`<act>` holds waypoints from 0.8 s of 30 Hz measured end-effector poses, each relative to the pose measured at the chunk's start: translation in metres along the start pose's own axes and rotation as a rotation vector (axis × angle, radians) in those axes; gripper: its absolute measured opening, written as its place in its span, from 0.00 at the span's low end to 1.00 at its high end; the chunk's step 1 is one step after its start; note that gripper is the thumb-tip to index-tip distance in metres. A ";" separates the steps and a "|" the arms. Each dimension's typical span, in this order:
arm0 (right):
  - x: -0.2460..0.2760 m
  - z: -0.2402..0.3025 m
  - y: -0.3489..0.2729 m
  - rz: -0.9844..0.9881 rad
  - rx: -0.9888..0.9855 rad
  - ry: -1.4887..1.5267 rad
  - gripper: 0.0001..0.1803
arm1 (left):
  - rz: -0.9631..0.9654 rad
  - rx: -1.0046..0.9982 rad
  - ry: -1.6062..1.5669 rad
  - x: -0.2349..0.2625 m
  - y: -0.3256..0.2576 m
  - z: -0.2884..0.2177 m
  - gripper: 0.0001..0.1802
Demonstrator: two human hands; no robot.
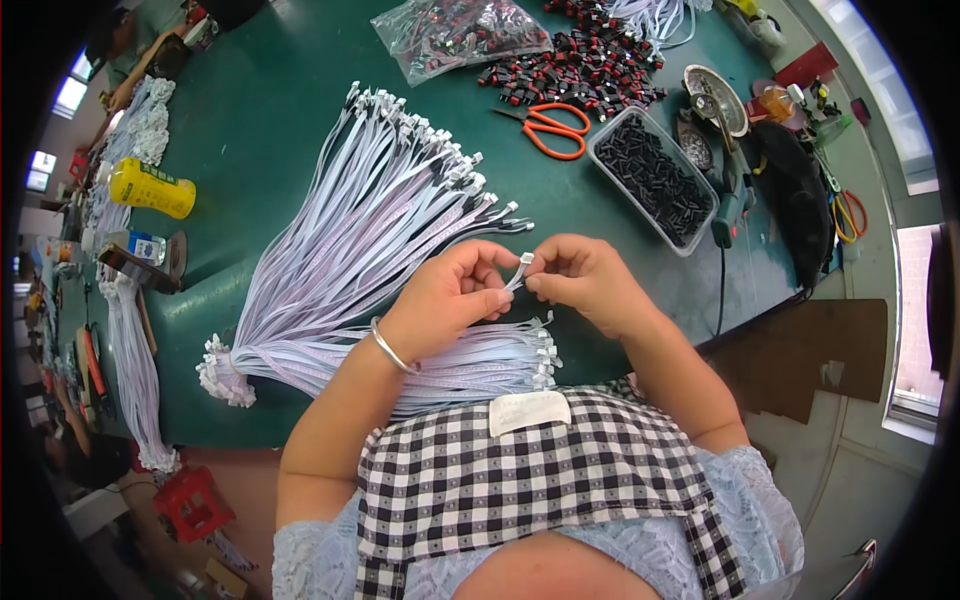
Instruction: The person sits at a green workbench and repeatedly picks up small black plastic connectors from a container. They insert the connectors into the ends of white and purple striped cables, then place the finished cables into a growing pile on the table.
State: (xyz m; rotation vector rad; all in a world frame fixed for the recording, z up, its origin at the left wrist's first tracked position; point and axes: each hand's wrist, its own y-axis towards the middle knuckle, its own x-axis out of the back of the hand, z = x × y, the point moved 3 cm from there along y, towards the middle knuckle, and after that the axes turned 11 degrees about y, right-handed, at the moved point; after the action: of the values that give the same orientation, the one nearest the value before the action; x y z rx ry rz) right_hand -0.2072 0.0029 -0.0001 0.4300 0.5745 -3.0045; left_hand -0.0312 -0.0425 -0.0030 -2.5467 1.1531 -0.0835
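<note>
Between my two hands is the end of a thin white ribbon cable with a small white connector (526, 259). My left hand (455, 290) pinches the cable just below the connector. At the connector's right side, the fingertips of my right hand (585, 280) are closed; what they grip there is too small to make out. A big fanned bundle of white cables (330, 250) with white connector ends lies to the left. Its near part (480, 360) runs under my left forearm, and the cables gather at a clump of connectors (226, 372).
On the green table (230, 90) lie orange-handled scissors (555, 130), a clear tub of small black tubes (655, 180), a heap of black-and-red parts (585, 65) and a plastic bag (455, 35). A soldering iron (732, 205) is at right, a yellow bottle (152, 188) at left. People work at far left.
</note>
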 end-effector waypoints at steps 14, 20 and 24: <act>0.028 0.048 0.012 -0.185 0.599 -0.923 0.11 | -0.500 -0.463 1.087 0.013 0.036 -0.032 0.05; 0.085 0.079 -0.013 -0.351 0.516 -1.705 0.10 | -0.465 -0.449 1.172 0.017 0.030 -0.031 0.06; 0.105 0.067 -0.009 -0.320 0.426 -1.680 0.08 | -0.310 -0.462 1.213 0.018 0.004 -0.028 0.07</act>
State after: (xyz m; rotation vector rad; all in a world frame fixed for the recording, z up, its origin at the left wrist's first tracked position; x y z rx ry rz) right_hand -0.3265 -0.0131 0.0336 -2.0467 -0.1985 -2.3985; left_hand -0.0275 -0.0658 0.0208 -3.0538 1.1409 -1.8138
